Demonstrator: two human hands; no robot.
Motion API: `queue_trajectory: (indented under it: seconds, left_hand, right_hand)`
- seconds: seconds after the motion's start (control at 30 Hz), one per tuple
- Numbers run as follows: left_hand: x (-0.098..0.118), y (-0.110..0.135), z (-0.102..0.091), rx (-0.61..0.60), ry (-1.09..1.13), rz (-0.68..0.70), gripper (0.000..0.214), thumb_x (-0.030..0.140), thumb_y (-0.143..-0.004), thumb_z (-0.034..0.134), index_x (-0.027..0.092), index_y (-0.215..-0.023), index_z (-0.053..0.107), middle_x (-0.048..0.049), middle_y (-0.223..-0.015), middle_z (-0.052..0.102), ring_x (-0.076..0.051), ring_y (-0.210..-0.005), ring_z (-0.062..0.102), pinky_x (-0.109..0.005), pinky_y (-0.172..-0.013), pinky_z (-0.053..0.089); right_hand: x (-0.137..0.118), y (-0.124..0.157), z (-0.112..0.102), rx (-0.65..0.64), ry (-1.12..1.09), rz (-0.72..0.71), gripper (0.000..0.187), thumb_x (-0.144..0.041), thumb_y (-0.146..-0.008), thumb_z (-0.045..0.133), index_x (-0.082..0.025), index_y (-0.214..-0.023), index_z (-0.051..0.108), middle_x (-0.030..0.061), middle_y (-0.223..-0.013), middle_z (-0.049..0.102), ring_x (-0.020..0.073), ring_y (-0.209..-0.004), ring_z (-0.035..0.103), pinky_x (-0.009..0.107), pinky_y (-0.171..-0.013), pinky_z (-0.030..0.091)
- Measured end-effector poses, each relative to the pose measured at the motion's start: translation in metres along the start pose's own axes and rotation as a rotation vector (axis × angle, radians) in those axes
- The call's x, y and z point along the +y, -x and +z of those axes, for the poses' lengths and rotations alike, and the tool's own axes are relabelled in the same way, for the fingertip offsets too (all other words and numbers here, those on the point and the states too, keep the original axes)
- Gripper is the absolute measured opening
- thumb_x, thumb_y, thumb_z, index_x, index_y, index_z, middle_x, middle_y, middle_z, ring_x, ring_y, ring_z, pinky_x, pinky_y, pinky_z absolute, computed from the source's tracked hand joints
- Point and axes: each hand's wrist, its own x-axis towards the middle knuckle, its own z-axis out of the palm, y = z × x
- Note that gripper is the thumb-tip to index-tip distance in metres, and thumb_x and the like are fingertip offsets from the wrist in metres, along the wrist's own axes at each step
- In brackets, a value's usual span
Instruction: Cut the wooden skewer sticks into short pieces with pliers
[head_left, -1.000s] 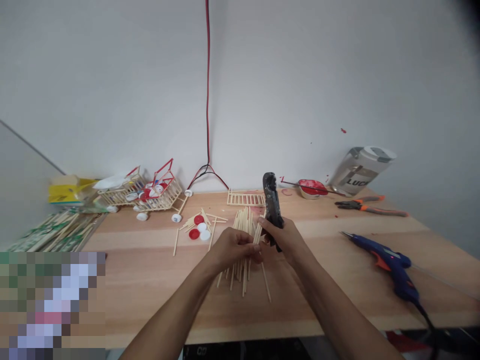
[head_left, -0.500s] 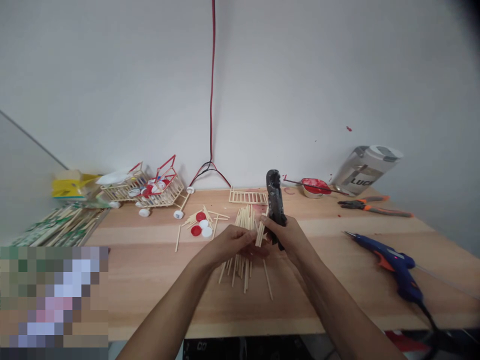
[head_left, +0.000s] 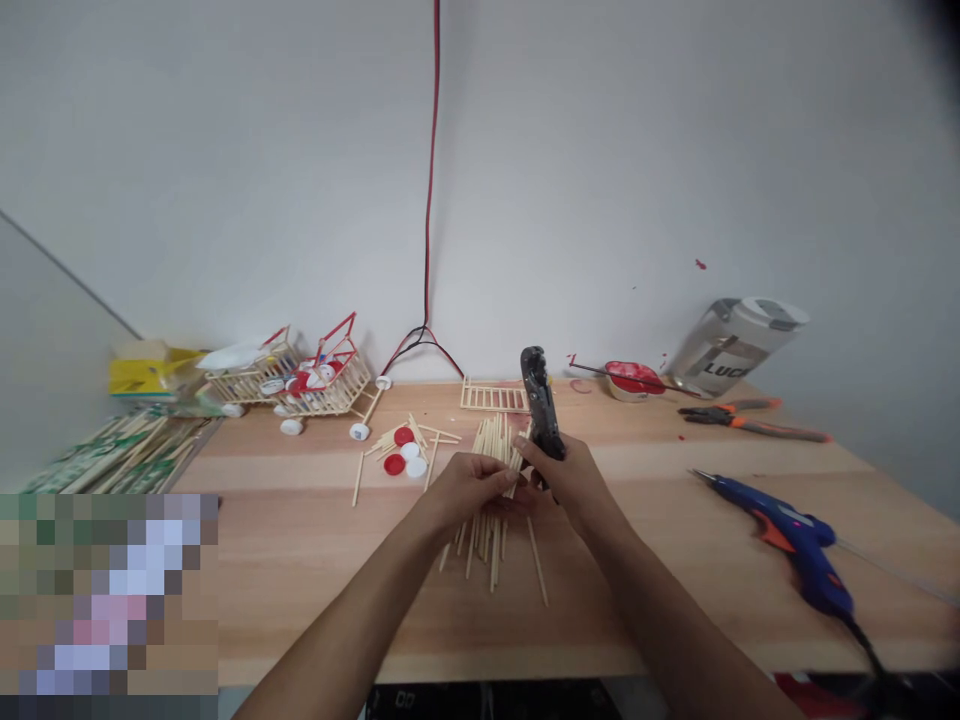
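A pile of thin wooden sticks (head_left: pixel 491 445) lies in the middle of the wooden table (head_left: pixel 300 560). My left hand (head_left: pixel 469 490) is closed, pinching a few of the sticks just above the pile. My right hand (head_left: pixel 574 482) grips the handles of dark cutting pliers (head_left: pixel 540 405), whose head points up and away from me. The two hands almost touch over the pile. A small ladder-like stick frame (head_left: pixel 493 397) lies behind the pile.
Red and white bottle caps (head_left: pixel 403 452) and loose sticks lie left of the pile. Stick carts (head_left: pixel 315 375) stand at the back left. A blue glue gun (head_left: pixel 787 535), orange-handled pliers (head_left: pixel 750 420), a red paint dish (head_left: pixel 634 377) and a tilted can (head_left: pixel 731 345) are on the right.
Both hands stayed over the stick pile with only small shifts; the pliers' head tipped slightly. The view moved a little.
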Motion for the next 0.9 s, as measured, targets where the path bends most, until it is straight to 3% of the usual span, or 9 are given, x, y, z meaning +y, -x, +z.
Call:
queue_trajectory:
  seconds: [0.23, 0.47, 0.67, 0.8, 0.9]
  left_hand:
    - [0.001, 0.000, 0.002, 0.073, 0.000, 0.061, 0.049, 0.054, -0.061, 0.073, 0.010, -0.081, 0.068, -0.0057, -0.070, 0.069, -0.014, -0.063, 0.064, -0.022, -0.057, 0.049]
    - [0.000, -0.001, 0.000, 0.067, -0.073, 0.133, 0.041, 0.050, -0.068, 0.069, 0.010, -0.070, 0.062, -0.0026, -0.060, 0.063, -0.009, -0.048, 0.058, -0.020, -0.049, 0.045]
    - [0.013, 0.002, -0.020, 0.182, -0.167, 0.250, 0.033, 0.043, -0.074, 0.064, 0.010, -0.072, 0.061, -0.0037, -0.061, 0.063, -0.010, -0.048, 0.059, -0.021, -0.049, 0.046]
    - [0.028, 0.010, -0.034, 0.255, -0.218, 0.361, 0.033, 0.041, -0.076, 0.062, 0.009, -0.077, 0.063, -0.0050, -0.065, 0.065, -0.011, -0.051, 0.060, -0.020, -0.051, 0.045]
    - [0.034, 0.014, -0.036, 0.253, -0.239, 0.344, 0.032, 0.041, -0.076, 0.062, 0.009, -0.075, 0.062, -0.0052, -0.064, 0.065, -0.011, -0.050, 0.060, -0.020, -0.050, 0.045]
  right_hand:
    - [0.001, 0.001, 0.007, 0.013, 0.034, -0.066, 0.038, -0.051, -0.071, 0.065, -0.019, -0.060, 0.046, -0.0041, -0.049, 0.048, 0.0110, -0.046, 0.044, 0.024, -0.045, 0.035]
    - [-0.002, 0.001, 0.010, 0.009, 0.078, -0.048, 0.036, -0.050, -0.073, 0.061, -0.019, -0.062, 0.048, -0.0032, -0.050, 0.048, 0.0112, -0.047, 0.043, 0.024, -0.046, 0.034]
    - [-0.016, 0.002, -0.011, -0.068, 0.117, -0.059, 0.041, -0.056, -0.080, 0.052, -0.017, -0.069, 0.053, 0.0001, -0.060, 0.054, 0.0123, -0.054, 0.050, 0.024, -0.052, 0.039]
    - [-0.015, 0.010, -0.036, -0.260, 0.067, 0.055, 0.056, -0.068, -0.082, 0.037, -0.016, -0.085, 0.056, 0.0020, -0.067, 0.055, 0.0133, -0.055, 0.053, 0.025, -0.047, 0.038]
    - [-0.010, 0.019, -0.045, -0.379, 0.040, 0.168, 0.065, -0.072, -0.079, 0.039, -0.015, -0.105, 0.055, 0.0009, -0.071, 0.053, 0.0129, -0.056, 0.053, 0.025, -0.049, 0.040]
